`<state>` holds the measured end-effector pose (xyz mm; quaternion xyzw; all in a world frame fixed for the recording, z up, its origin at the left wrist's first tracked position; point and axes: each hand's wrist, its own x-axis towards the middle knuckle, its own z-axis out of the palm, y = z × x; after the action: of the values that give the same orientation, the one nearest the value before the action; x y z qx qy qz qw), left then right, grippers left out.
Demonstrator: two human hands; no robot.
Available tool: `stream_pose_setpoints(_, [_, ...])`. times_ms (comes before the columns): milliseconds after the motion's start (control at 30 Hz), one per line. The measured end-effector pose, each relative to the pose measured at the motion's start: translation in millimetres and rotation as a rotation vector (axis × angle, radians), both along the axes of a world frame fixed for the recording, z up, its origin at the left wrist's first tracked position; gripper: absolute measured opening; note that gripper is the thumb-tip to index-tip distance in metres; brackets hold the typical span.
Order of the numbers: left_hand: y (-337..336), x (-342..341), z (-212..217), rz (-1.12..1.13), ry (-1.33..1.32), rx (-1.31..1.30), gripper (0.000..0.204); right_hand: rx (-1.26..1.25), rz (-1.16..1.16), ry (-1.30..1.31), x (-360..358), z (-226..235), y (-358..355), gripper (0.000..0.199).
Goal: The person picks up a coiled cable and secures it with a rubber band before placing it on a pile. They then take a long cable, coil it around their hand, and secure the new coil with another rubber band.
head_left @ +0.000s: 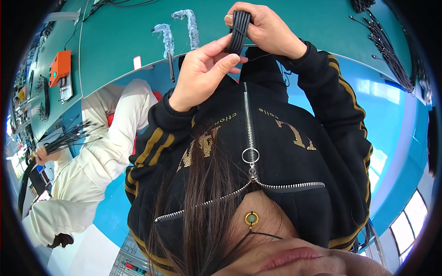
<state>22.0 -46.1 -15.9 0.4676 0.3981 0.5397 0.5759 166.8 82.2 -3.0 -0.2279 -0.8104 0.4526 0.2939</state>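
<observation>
A coil of black cable point(239, 33), wound in several flat parallel loops, is held upright over the near edge of the green table. My right hand point(271, 31) is closed round its upper right part, fingers curled behind it. Against its lower left side rests my left hand point(206, 69), index finger on the loops and thumb stretched out below them. A thin dark strand trails from under the coil toward the right. Left of the coil, two bent posts wrapped in pale blue fibre, a taller post point(191, 30) and a shorter post point(166, 40), stand at the table edge.
Bundles of black cables point(389, 50) lie on the green table point(124, 34) at right. An orange box-shaped device point(60, 68) sits at far left. A co-worker in white clothes point(87, 170) sits at my left, a hand holding a bunch of black cables point(69, 138).
</observation>
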Motion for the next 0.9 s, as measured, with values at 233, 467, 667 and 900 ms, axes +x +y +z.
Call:
stream_pose_setpoints(233, [1.0,14.1,-6.4,0.247,0.009,0.071,0.039,0.020,-0.081,0.101,-1.3,-14.9,3.3,0.007])
stream_pose_setpoints(467, [12.7,10.6,-6.5,0.233,0.047,0.050,0.031,-0.903,0.218,0.337,21.6,-19.8,12.3,0.025])
stream_pose_setpoints(667, [22.7,16.6,-7.4,0.209,0.138,-0.002,0.031,-0.710,0.018,0.263,11.9,-16.6,-16.0,0.038])
stream_pose_setpoints(900, [22.2,17.9,3.3,0.195,0.198,-0.013,0.029,-0.489,-0.194,0.113,99.1,9.4,55.5,0.044])
